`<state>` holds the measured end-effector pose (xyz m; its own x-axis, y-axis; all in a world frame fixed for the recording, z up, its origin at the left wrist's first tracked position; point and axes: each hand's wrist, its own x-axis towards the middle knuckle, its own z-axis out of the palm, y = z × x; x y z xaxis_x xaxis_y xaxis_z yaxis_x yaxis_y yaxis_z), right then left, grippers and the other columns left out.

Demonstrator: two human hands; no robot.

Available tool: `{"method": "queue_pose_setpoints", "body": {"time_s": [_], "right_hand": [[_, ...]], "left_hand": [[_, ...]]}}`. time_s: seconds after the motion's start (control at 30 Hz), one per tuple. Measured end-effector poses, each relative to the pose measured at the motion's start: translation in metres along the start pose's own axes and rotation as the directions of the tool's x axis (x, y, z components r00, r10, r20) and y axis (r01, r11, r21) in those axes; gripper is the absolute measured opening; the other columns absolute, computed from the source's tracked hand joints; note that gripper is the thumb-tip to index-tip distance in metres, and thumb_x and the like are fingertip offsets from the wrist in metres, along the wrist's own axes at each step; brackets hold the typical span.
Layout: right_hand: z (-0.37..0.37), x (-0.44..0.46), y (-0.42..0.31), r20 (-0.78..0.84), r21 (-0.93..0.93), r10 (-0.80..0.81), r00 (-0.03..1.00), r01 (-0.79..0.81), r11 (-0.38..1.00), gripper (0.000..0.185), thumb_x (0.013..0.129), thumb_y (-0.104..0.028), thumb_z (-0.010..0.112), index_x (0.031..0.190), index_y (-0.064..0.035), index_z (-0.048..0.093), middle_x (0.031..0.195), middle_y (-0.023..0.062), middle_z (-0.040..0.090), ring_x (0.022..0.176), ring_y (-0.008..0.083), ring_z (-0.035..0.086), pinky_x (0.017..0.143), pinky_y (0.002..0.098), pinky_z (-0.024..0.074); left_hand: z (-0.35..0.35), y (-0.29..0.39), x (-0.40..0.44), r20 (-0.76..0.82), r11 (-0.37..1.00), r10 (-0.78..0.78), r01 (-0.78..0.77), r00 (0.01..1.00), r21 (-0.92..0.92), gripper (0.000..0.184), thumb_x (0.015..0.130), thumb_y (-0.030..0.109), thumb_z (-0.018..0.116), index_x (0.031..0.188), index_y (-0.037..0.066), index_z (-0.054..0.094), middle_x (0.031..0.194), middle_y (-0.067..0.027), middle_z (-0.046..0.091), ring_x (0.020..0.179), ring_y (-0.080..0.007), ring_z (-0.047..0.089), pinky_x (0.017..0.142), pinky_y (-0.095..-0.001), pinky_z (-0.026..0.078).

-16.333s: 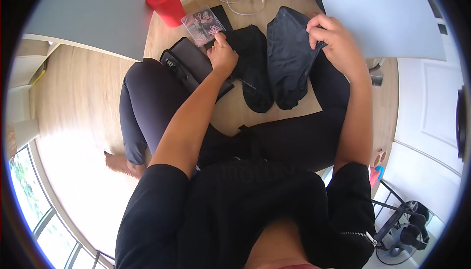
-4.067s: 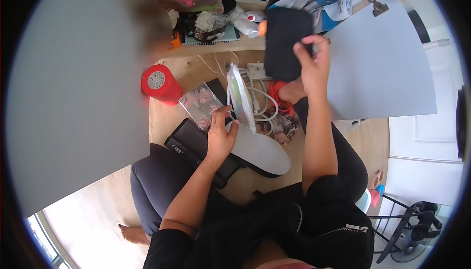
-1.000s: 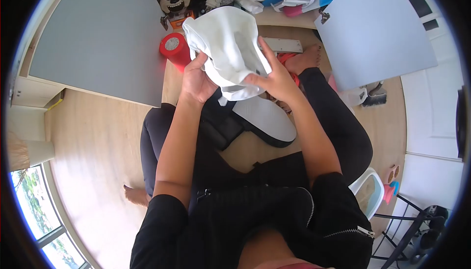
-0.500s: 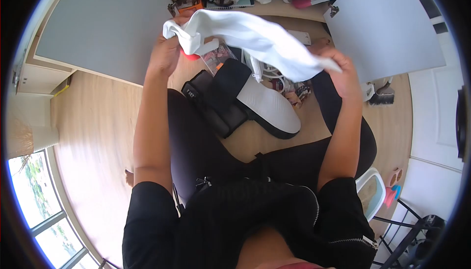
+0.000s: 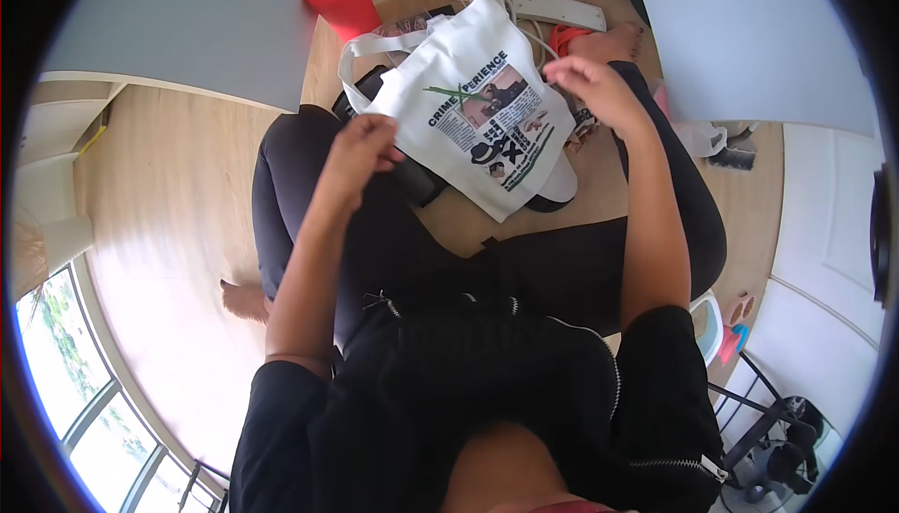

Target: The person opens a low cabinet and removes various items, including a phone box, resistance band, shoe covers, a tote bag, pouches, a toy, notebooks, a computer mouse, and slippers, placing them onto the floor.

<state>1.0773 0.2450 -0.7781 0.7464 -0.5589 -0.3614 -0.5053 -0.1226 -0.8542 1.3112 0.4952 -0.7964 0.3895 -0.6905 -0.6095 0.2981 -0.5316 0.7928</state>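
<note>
A white tote bag (image 5: 440, 101) with a printed "CRIME XPERIENCE" design lies spread out, face up, between my legs. Its handles point up and to the left. Beside the bag's left edge is my left hand (image 5: 361, 157), fingers loosely bent and apart, with nothing visible in them. My right hand (image 5: 604, 92) hovers by the bag's upper right side, fingers stretched out and holding nothing. Under the bag, part of a slipper's pale sole (image 5: 560, 183) and a black case (image 5: 417, 181) peek out; the rest of both is covered.
A red cylinder (image 5: 348, 7) with a speckled top stands at upper left. A white power strip (image 5: 559, 9) and cables lie beyond the bag. Grey cabinet doors (image 5: 178, 17) stand open on both sides. My bare foot (image 5: 613, 45) rests near a red-orange object. A brush (image 5: 732, 159) lies at right.
The white cloth that both hands held stretched out now lies as a tote bag over the slipper and black case. Both hands have let go. The view has tilted lower.
</note>
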Motion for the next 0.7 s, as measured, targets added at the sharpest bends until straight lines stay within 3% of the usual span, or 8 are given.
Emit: {"method": "queue_pose_setpoints", "body": {"time_s": [0.07,0.17,0.3,0.43,0.5,0.57,0.63,0.7], "right_hand": [[-0.007,0.025,0.009,-0.077,-0.102,0.003,0.997,-0.011,0.995,0.027,0.093,-0.016,0.049,0.116,-0.0022,0.057,0.111,0.0052,0.061,0.103,0.0112,0.054,0.092,0.0242,0.0388],[0.004,0.048,0.004,-0.088,0.057,-0.02,0.996,0.025,0.998,0.04,0.092,-0.019,0.052,0.128,-0.0024,0.046,0.126,0.0123,0.053,0.117,0.0187,0.048,0.096,0.029,0.0367],[0.022,0.081,0.02,-0.152,0.158,0.002,0.988,0.023,0.987,0.049,0.09,-0.022,0.056,0.132,-0.0017,0.042,0.126,0.0132,0.053,0.116,0.0205,0.049,0.095,0.0289,0.0373],[0.03,0.083,0.021,-0.136,0.15,0.126,0.983,-0.105,0.983,0.05,0.088,-0.023,0.059,0.13,-0.0009,0.044,0.121,0.0122,0.056,0.109,0.0194,0.053,0.092,0.0279,0.0396],[0.031,0.077,0.024,-0.113,0.168,0.143,0.983,-0.123,0.978,0.037,0.089,-0.026,0.06,0.117,-0.002,0.054,0.106,0.0046,0.06,0.1,0.0128,0.053,0.089,0.0255,0.0384],[0.026,0.071,0.025,-0.125,0.184,0.115,0.985,-0.091,0.979,0.032,0.089,-0.025,0.06,0.111,-0.0027,0.056,0.102,0.003,0.061,0.095,0.0112,0.053,0.086,0.0251,0.0394],[0.021,0.062,0.019,-0.138,0.198,0.082,0.987,-0.054,0.979,0.028,0.089,-0.025,0.06,0.106,-0.0035,0.058,0.097,0.0014,0.061,0.089,0.0095,0.054,0.083,0.0247,0.0404],[0.012,0.046,0.005,-0.134,0.412,-0.013,0.991,0.068,0.908,0.021,0.087,-0.019,0.062,0.1,-0.002,0.059,0.09,0.0022,0.063,0.082,0.0091,0.057,0.075,0.0229,0.0435]], "left_hand": [[0.035,-0.032,-0.014,0.039,0.971,-0.114,0.12,0.993,-0.208,0.048,0.084,0.026,0.061,0.122,0.002,0.043,0.1,-0.0049,0.054,0.094,-0.0139,0.054,0.076,-0.0309,0.044],[0.062,-0.065,-0.016,-0.081,0.935,-0.231,0.198,0.97,-0.293,0.062,0.082,0.023,0.062,0.132,0.004,0.029,0.107,-0.0049,0.05,0.102,-0.015,0.05,0.081,-0.0337,0.042],[0.06,-0.07,0.006,-0.226,0.961,-0.183,0.125,0.957,-0.248,0.07,0.08,0.02,0.063,0.135,0.004,0.022,0.106,-0.0058,0.05,0.103,-0.0155,0.048,0.084,-0.0331,0.04],[0.052,-0.067,0.033,-0.331,0.943,-0.212,0.103,0.92,-0.317,0.053,0.081,0.017,0.061,0.125,0.002,0.034,0.104,-0.0057,0.051,0.096,-0.015,0.048,0.081,-0.0315,0.04],[0.052,-0.075,0.041,-0.321,0.945,-0.216,0.115,0.922,-0.306,0.046,0.082,0.016,0.06,0.119,0.001,0.038,0.102,-0.0057,0.052,0.093,-0.0147,0.049,0.08,-0.0309,0.04],[0.051,-0.084,0.048,-0.454,0.965,-0.07,-0.056,0.888,-0.257,0.025,0.085,0.012,0.058,0.105,0.001,0.047,0.096,-0.0045,0.054,0.088,-0.0126,0.049,0.079,-0.0278,0.04],[0.049,-0.066,0.03,-0.449,0.963,0.031,-0.147,0.893,-0.226,0.023,0.085,0.014,0.059,0.1,0.0,0.049,0.092,-0.0049,0.054,0.085,-0.0125,0.049,0.076,-0.0275,0.04],[0.045,-0.042,0.017,-0.477,0.933,0.191,-0.309,0.858,-0.182,0.018,0.088,0.015,0.058,0.091,-0.001,0.052,0.079,-0.0024,0.053,0.073,-0.0094,0.047,0.07,-0.0236,0.039]]}}
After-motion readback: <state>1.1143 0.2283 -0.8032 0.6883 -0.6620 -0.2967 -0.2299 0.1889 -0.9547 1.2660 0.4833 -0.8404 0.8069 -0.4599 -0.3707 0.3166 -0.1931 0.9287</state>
